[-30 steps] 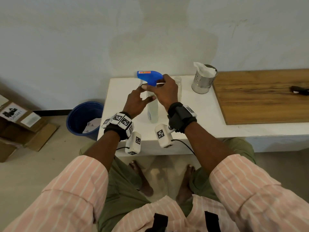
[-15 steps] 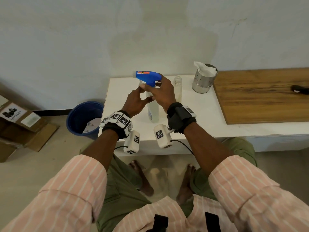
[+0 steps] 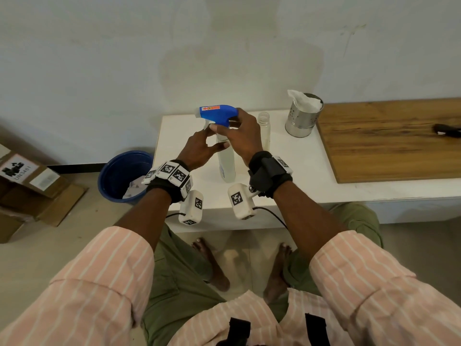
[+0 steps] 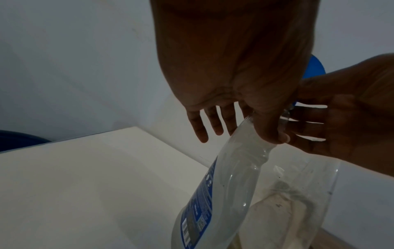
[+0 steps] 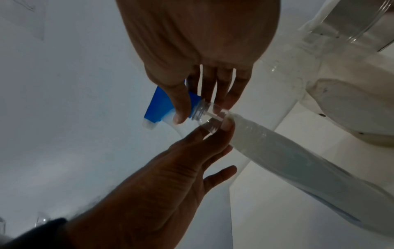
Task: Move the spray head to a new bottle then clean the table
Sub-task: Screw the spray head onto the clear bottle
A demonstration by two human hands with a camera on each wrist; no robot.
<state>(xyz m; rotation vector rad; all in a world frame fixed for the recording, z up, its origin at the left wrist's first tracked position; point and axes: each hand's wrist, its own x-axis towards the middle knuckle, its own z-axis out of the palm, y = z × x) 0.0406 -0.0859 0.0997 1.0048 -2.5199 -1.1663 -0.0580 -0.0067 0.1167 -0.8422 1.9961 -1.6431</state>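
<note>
Head view showed the white table (image 3: 306, 171) against the wall, a wooden board (image 3: 389, 143) on its right part. Near the table's back edge stood a metal tin (image 3: 303, 119) and an open clear bottle (image 3: 264, 131). In front stood the labelled bottle (image 3: 226, 163), its neck pinched by my left hand (image 3: 199, 151). My right hand (image 3: 243, 138) gripped the blue spray head (image 3: 216, 114) just above that neck, the two hands touching.
</note>
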